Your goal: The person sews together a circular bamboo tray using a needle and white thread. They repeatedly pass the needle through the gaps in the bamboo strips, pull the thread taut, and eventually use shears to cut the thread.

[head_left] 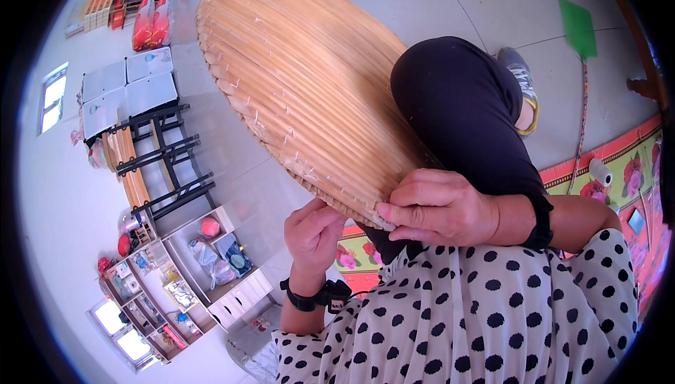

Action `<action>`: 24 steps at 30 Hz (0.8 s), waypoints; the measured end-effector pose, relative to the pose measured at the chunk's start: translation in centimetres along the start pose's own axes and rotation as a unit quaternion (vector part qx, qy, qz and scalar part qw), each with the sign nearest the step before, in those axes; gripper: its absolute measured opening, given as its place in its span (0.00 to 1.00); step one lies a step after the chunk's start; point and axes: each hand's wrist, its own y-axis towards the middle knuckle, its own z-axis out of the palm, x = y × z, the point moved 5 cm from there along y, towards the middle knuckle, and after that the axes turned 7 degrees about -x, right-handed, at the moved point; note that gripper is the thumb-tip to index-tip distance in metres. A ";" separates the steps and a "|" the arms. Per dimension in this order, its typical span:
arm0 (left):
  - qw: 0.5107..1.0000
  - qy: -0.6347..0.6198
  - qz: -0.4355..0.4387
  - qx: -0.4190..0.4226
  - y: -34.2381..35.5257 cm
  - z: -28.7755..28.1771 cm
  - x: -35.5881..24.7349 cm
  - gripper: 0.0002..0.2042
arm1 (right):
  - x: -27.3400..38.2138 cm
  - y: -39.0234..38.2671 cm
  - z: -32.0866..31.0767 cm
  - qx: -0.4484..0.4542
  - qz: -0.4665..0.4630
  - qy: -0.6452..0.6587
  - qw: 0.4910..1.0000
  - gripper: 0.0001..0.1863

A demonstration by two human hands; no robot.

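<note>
A large oval pale-tan panel of parallel ribbed strips (302, 82), with short white threads along its braided edge, leans across my lap and against my bent leg in dark trousers (464, 103). My right hand (437, 207) grips the lower end of the panel, thumb on the rim. My left hand (313, 236) is closed at the underside of that lower edge, just left of the right one, its fingertips partly hidden by the rim; what exactly they pinch is unclear.
A green fly swatter (578, 29) lies on the tiled floor beside my shoe (520, 89). A floral mat (626, 180) bears a white roll (599, 171). Folded black-framed furniture (165, 166), shelving (239, 296) and red packages (151, 22) line the left wall.
</note>
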 end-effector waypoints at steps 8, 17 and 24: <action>1.000 -0.006 0.008 0.005 0.5 0.3 -0.6 0.05 | 0.2 0.1 0.2 0.014 -0.008 -0.037 0.999 0.26; 0.989 0.012 -0.148 0.019 -0.3 0.1 -1.4 0.02 | 0.4 -0.1 0.2 0.023 0.009 -0.068 0.997 0.27; 0.987 -0.042 -0.152 0.011 0.5 1.3 -2.6 0.05 | 0.7 -0.2 -0.1 0.029 -0.002 -0.083 0.996 0.28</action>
